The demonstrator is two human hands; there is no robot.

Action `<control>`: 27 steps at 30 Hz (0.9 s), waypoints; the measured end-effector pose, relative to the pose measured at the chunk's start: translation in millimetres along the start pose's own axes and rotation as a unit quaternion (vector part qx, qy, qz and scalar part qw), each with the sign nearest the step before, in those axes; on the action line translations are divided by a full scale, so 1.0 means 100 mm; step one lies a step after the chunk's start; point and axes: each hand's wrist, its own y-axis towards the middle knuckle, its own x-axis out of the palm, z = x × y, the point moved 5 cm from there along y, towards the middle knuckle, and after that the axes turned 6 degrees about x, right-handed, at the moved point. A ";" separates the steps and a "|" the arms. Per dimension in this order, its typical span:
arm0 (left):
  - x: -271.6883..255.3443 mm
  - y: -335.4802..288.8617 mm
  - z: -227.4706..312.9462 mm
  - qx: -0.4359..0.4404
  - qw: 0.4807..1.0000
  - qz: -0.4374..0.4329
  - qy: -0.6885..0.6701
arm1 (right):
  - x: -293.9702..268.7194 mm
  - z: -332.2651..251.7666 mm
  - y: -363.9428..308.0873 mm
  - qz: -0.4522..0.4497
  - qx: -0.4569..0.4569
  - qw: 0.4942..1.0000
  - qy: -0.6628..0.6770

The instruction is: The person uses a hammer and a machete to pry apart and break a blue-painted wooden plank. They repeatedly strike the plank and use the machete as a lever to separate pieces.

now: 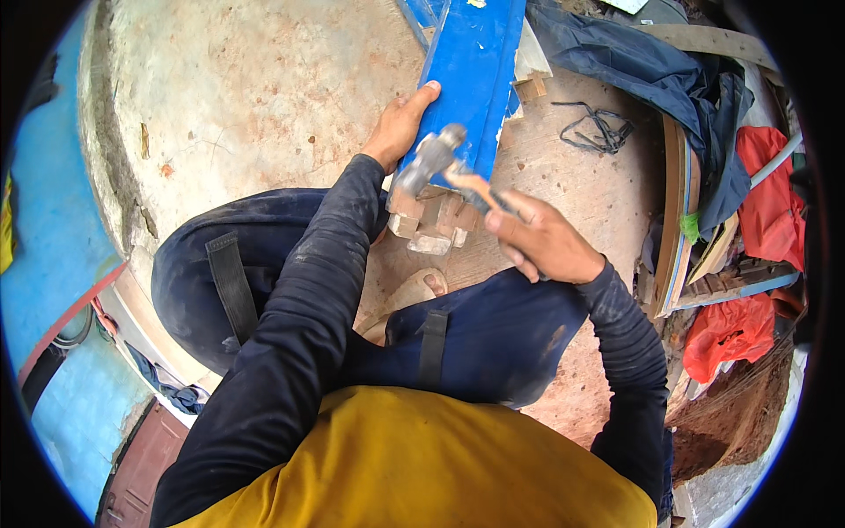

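Note:
A long blue-painted wooden board runs away from me, its near end showing raw, jagged wood ends. My left hand grips the board's left edge, thumb on the blue face and the fingers hidden below. In my right hand is a hammer, held by its wooden handle with a dark grip. Slightly blurred, the hammer's metal head hangs over the near end of the board; whether it touches cannot be told.
My bent knees flank the work on a rough concrete floor. To the right lie a thin black cord, a dark blue tarp-like cloth, a wooden frame and red plastic bags. A blue wall stands left.

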 end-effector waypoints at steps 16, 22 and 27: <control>0.21 -0.06 0.01 -0.011 0.999 0.036 0.017 | -0.92 0.28 -0.61 0.391 0.058 0.918 -0.015; 0.58 -0.06 -0.19 -0.024 0.990 0.098 0.094 | -1.13 -0.18 -0.84 0.332 0.167 0.865 -0.337; 0.85 -0.09 -0.29 -0.030 0.989 0.113 0.085 | -0.60 -0.27 -0.66 0.069 0.120 0.887 -0.440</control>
